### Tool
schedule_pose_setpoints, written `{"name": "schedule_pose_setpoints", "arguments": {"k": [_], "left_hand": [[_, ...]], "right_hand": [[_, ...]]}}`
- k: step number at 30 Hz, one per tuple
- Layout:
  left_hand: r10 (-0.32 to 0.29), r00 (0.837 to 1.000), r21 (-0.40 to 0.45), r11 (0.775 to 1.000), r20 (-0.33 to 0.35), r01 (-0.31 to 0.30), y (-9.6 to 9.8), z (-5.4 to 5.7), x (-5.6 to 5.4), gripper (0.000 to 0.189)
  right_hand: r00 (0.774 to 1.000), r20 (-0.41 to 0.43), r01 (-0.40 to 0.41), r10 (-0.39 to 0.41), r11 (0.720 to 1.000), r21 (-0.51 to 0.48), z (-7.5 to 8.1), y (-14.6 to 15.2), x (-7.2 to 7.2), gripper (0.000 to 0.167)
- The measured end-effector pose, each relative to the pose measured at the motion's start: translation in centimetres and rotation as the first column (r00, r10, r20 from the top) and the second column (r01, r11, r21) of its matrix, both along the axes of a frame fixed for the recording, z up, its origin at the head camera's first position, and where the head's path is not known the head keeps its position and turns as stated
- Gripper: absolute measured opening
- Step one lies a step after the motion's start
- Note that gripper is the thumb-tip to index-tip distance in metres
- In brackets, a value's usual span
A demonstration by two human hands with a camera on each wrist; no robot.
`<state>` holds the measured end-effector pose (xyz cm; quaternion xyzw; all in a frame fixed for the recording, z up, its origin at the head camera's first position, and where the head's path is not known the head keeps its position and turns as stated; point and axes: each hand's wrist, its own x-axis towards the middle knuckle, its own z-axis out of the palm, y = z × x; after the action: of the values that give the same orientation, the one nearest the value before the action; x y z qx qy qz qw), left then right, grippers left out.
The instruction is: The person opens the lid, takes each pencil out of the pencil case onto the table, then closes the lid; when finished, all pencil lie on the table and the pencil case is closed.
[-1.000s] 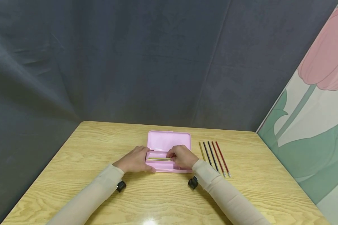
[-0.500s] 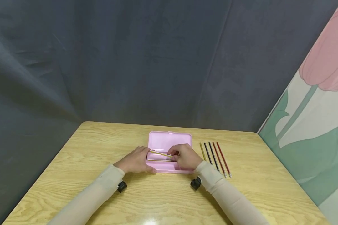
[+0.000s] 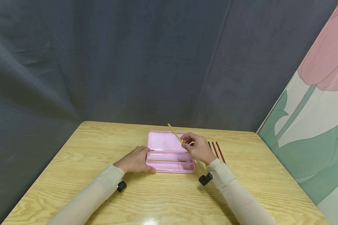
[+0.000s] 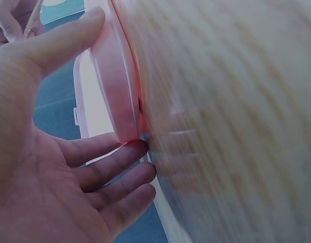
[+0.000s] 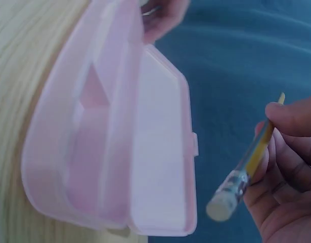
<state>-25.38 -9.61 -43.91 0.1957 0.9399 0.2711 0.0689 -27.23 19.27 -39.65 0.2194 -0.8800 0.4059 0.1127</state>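
Observation:
A pink pencil case (image 3: 169, 171) lies with its lid (image 3: 163, 140) raised at the back. My left hand (image 3: 133, 160) holds its left end, the thumb along the front wall and the fingers against the end wall. My right hand (image 3: 198, 148) pinches a yellow pencil (image 3: 174, 132) above the case's right side. That pencil slants, its eraser end (image 5: 222, 205) low and near the camera in the right wrist view. Along the divider inside the case runs a thin yellowish line (image 3: 166, 160) that looks like another pencil.
Right of the case, red pencils (image 3: 221, 152) and a dark pencil (image 3: 209, 143) lie on the wooden table (image 3: 157, 200), partly hidden by my right hand. A dark curtain (image 3: 146, 78) hangs behind the table. Tulip-patterned fabric (image 3: 312, 140) hangs at the right.
My right hand has lifted a yellow pencil out of the case and moved it up and right, turning it to a slant. The left hand stays at the case's left end.

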Motion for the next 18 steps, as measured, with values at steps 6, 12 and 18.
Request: {"name": "schedule_pose_setpoints", "arguments": {"k": [6, 12, 18], "left_hand": [[0.003, 1.000, -0.004, 1.000, 0.016, -0.003, 0.0, -0.1, 0.0, 0.095], [0.002, 1.000, -0.002, 1.000, 0.012, -0.002, -0.1, -0.2, -0.1, 0.096], [0.002, 1.000, 0.003, 1.000, 0.013, -0.002, -0.1, -0.2, -0.1, 0.095]], "right_hand": [[0.998, -0.005, 0.061, -0.061, 0.996, -0.061, 1.0, 1.9, 0.3, 0.022], [0.994, -0.002, 0.109, -0.110, 0.984, -0.139, 1.7, 4.2, 0.4, 0.020], [0.985, 0.013, 0.172, -0.172, 0.974, -0.150, 1.8, 6.7, 0.6, 0.021]]}}
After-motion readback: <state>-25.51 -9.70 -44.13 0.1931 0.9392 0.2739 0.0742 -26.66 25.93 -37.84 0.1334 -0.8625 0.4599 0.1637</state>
